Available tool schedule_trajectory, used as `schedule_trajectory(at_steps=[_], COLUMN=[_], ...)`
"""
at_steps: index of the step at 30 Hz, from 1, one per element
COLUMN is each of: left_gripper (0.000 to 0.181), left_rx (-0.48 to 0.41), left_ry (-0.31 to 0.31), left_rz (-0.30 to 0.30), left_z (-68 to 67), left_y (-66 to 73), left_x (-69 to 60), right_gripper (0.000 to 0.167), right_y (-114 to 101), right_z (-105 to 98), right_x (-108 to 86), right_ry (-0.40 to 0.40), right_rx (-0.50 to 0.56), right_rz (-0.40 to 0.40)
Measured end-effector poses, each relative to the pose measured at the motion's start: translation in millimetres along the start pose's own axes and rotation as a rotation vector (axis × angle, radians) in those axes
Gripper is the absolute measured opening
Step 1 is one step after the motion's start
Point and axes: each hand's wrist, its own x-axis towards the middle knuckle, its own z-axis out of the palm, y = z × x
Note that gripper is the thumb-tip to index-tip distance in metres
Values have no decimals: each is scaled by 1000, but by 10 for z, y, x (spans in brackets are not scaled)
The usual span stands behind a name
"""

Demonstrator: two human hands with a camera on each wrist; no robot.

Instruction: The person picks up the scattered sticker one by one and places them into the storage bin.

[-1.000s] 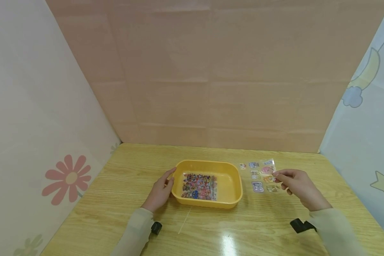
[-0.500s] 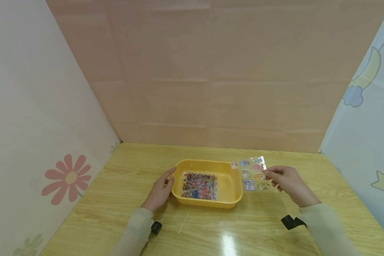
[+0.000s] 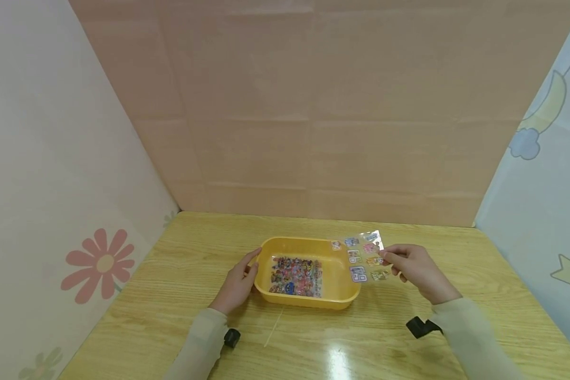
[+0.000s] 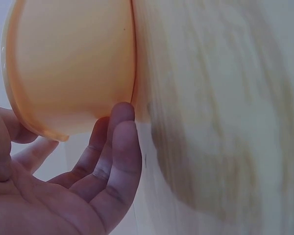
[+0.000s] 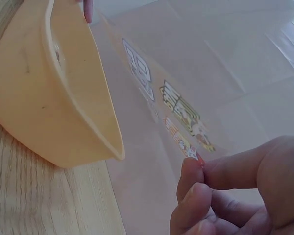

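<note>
A yellow plastic tray (image 3: 338, 277) stands on the table, with a clear sheet of small colourful stickers (image 3: 292, 277) lying in its left part. My left hand (image 3: 236, 286) grips the tray's left end; in the left wrist view, fingers (image 4: 125, 152) curve against the outer wall below the rim. Between thumb and index finger, my right hand (image 3: 417, 270) pinches the right edge of another clear sticker sheet (image 3: 358, 274). That sheet is held above the tray's right end, tilted. In the right wrist view, its stickers (image 5: 181, 108) appear beside the tray's rim (image 5: 100, 132).
The wooden table (image 3: 171, 338) extends around the tray. A pinkish covering (image 3: 313, 132) rises behind it, and pale printed walls (image 3: 76, 158) flank both sides. A thin pale strip or line (image 3: 273, 328) shows on the table before the tray. Black straps (image 3: 420, 327) hang at the wrists.
My right hand has moved left with the sticker sheet, from beside the tray to over its right end. The left hand and the tray have stayed put.
</note>
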Motion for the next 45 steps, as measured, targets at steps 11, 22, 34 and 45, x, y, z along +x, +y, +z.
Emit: schedule_trajectory(at_steps=[11, 22, 34, 45], left_gripper=[45, 45, 44, 45], left_rx=[-10, 17, 43, 21], left_ry=[0, 13, 20, 5], left_rz=[4, 7, -10, 4], left_z=[8, 1, 9, 5], left_y=[-10, -8, 12, -4], left_x=[-3, 5, 3, 2], right_gripper=[45, 36, 30, 25], right_y=[-85, -175, -239, -296], right_z=[82, 266, 387, 548], right_x=[38, 116, 145, 227], right_ry=[-8, -21, -45, -84], right_rx=[27, 33, 11, -56], right_rz=[-25, -33, -25, -45])
